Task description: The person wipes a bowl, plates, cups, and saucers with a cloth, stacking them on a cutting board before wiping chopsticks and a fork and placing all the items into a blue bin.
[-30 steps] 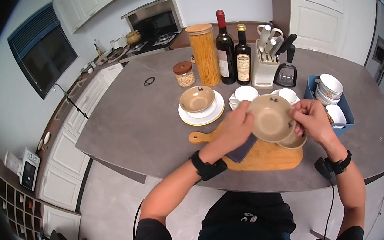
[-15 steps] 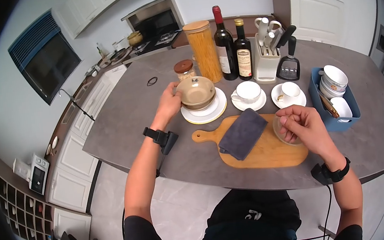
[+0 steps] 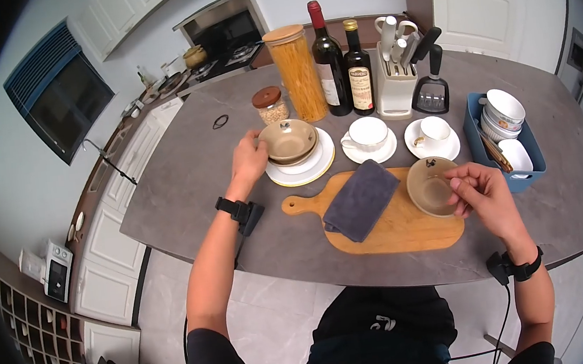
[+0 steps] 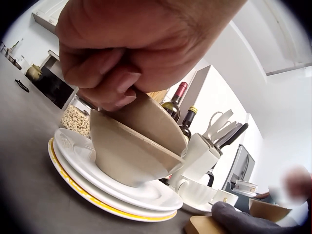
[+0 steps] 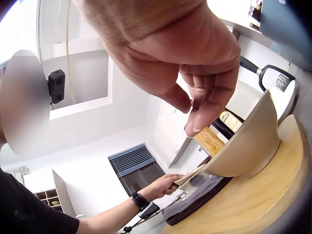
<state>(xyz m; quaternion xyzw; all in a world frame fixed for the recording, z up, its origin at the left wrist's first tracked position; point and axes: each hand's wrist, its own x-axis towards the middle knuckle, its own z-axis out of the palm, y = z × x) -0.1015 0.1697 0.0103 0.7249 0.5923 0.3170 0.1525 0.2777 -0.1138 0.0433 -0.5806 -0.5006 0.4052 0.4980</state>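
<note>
My left hand (image 3: pixel 249 159) pinches the rim of a tan bowl (image 3: pixel 289 138), thumb and fingertips together in the left wrist view. That bowl sits tilted inside a second tan bowl (image 4: pixel 124 153), which stands on stacked white plates (image 4: pixel 165 197). At the right, another tan bowl (image 3: pixel 428 183) stands upright on a wooden cutting board (image 3: pixel 410 230). My right hand (image 3: pixel 486 193) hovers by its right rim, fingers loosely bent and nothing between them. A folded dark grey cloth (image 3: pixel 362 201) lies on the board, left of this bowl.
Two white cups on saucers, one cup (image 3: pixel 369 133) larger, stand behind the board. A blue bin (image 3: pixel 529 178) of dishes is at the right. Along the back stand a nut jar (image 3: pixel 271 106), pasta jar (image 3: pixel 298 75), two bottles (image 3: pixel 360 79) and a knife block (image 3: pixel 395 89).
My left hand carried a bowl from over the board leftward onto the bowl on the plates. My right hand let go of that bowl and shifted slightly right, uncovering the bowl on the board.
</note>
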